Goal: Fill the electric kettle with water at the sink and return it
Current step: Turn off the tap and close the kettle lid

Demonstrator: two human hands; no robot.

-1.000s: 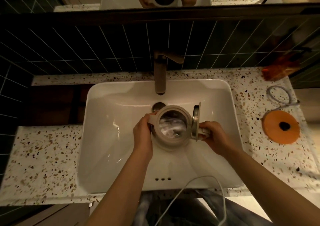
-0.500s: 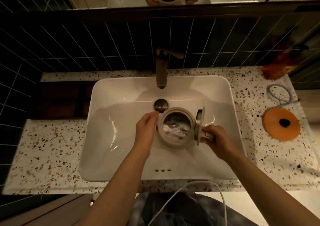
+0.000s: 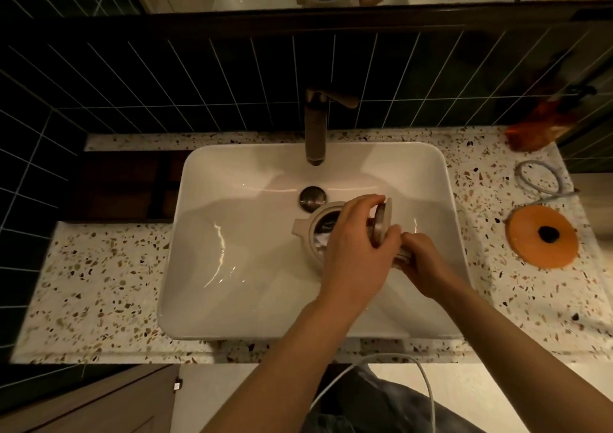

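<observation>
A person holds a beige electric kettle [image 3: 311, 233] over the white sink [image 3: 232, 266], right of centre and in front of the tap [image 3: 315, 127], from which no water is visible. The right hand [image 3: 428, 266] is closed around the kettle's handle. The left hand [image 3: 358, 246] reaches across the kettle's open mouth, fingers on the raised lid [image 3: 383, 223], which stands on edge. On the speckled worktop [image 3: 99, 283] to the right, well apart from the kettle, lies the round orange kettle base [image 3: 544, 237], its grey cord [image 3: 537, 180] looped behind it
</observation>
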